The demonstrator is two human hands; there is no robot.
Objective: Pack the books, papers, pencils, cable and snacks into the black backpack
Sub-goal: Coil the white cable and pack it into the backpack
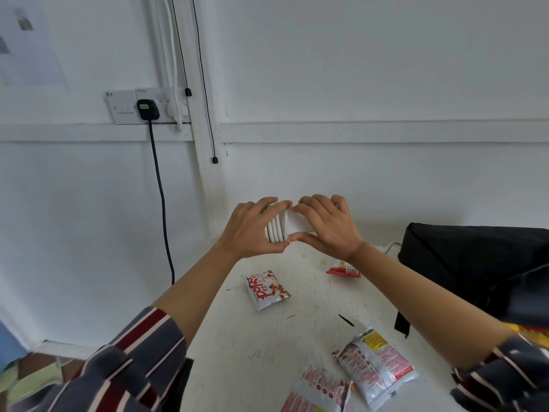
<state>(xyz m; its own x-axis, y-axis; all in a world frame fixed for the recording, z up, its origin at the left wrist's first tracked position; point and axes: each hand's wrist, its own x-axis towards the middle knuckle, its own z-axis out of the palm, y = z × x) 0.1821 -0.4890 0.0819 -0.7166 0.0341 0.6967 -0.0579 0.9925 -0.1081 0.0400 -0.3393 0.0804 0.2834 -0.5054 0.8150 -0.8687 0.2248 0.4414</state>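
Both hands are raised above the far edge of the white table [267, 337], holding a folded bundle of white cable [276, 228] between them. My left hand [252, 230] grips the bundle's loops from the left. My right hand [326, 226] curls its fingers over the bundle's right part, thumb underneath. The black backpack [475, 263] sits on the table at the right. A silver and red snack packet [267, 288] lies mid-table, a red packet [343, 270] lies under my right wrist, and two more packets [377, 367] [320, 391] lie near the front.
A black plug and cord [157, 173] hang from the wall socket [142, 107] at left. Thin black cords [205, 84] dangle down the wall. A yellow and red item [528, 328] peeks out at the right edge beside the backpack.
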